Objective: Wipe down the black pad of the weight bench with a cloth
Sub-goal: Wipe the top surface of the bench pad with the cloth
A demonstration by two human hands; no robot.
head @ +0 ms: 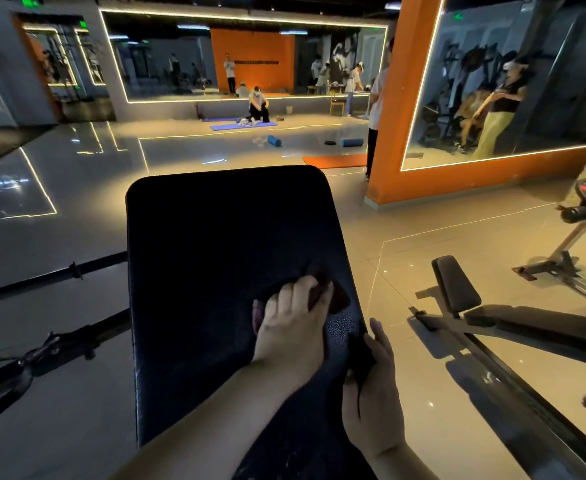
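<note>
**The pad runs straight away from you**

Your left hand (295,313) bunches the dark cloth (336,296) against the black pad (215,254), low on its right side (most of the surface lies ahead and leftward). Your right hand (374,393) clasps the pad's right edge.

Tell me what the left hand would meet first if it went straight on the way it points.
Only bare black pad lies ahead of the left hand and its cloth; then, probably, the pad's right edge.
</note>
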